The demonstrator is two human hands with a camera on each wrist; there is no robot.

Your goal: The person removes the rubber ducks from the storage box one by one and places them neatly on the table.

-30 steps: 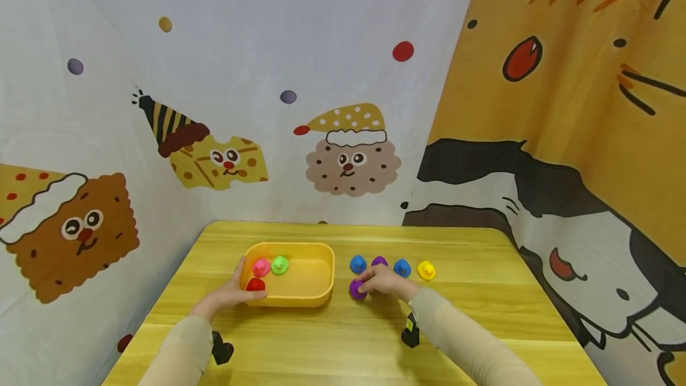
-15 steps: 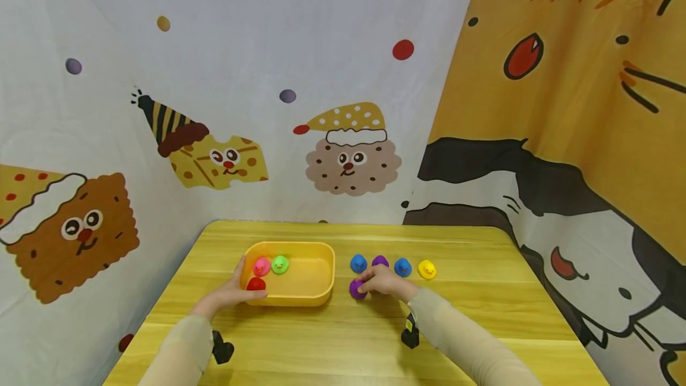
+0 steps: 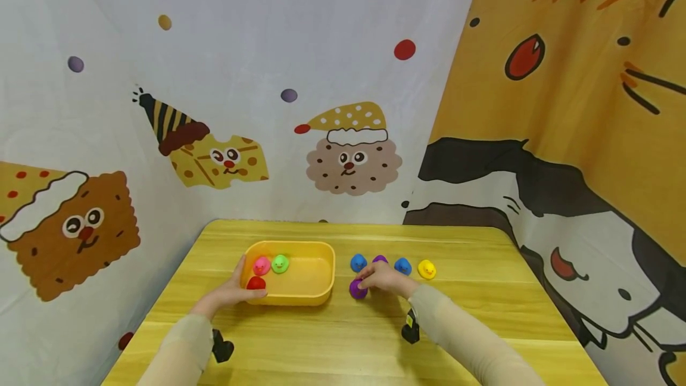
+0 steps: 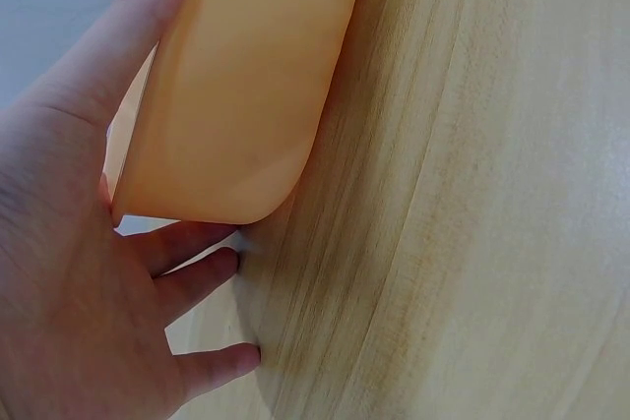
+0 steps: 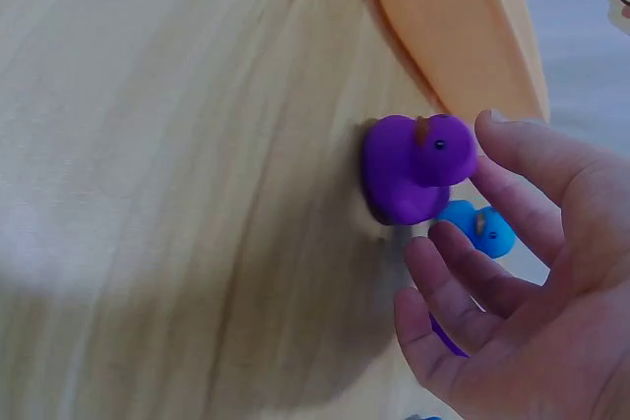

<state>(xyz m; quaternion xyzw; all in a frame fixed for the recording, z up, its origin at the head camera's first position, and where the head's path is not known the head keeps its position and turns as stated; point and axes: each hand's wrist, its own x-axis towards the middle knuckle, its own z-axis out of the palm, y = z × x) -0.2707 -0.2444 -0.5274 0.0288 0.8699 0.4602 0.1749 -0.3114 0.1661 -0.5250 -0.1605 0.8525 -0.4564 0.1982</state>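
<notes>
My left hand [image 3: 230,290] holds the near left corner of a yellow plastic tray [image 3: 305,301], thumb along the front rim and fingers at the left side. Inside the tray sit a pink rubber duck [image 3: 261,265], a green rubber duck [image 3: 280,264] and a red object [image 3: 256,283], partly covered by my thumb in the head view. Right of the tray, a purple rubber duck [image 5: 399,169] stands upright on the table. My right hand [image 5: 512,272] is beside its head, with thumb and fingers spread apart; whether a fingertip touches it I cannot tell.
Behind my right hand stand a blue duck [image 3: 358,262], a second purple duck [image 3: 380,259], another blue duck [image 3: 403,266] and a yellow duck [image 3: 426,269] in a row. The wooden table [image 3: 321,344] reaches back to a printed curtain [image 3: 278,46].
My right fingers have lifted slightly off the near purple duck, which shows more now. The left hand and tray have stayed in place.
</notes>
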